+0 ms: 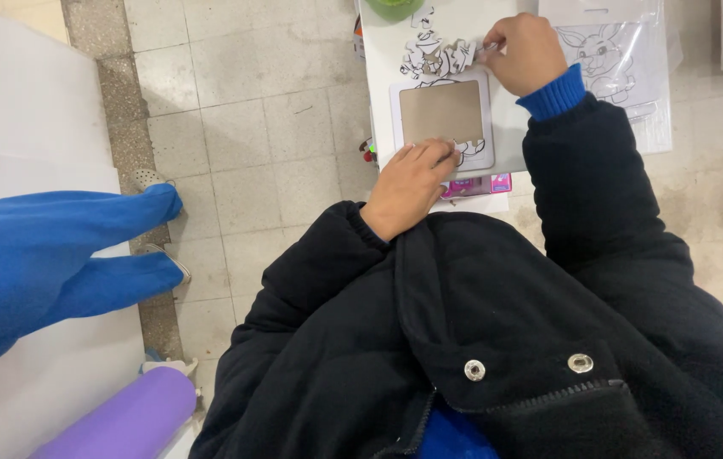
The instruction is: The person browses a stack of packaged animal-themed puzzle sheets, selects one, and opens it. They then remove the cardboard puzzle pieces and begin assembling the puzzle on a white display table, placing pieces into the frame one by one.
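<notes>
My left hand point(410, 187) presses fingertips on the lower edge of the puzzle tray point(444, 119) lying on the white tabletop point(378, 76), grip flat, holding nothing. My right hand point(525, 53) pinches a strip of joined puzzle pieces point(438, 55) just above the tray.
</notes>
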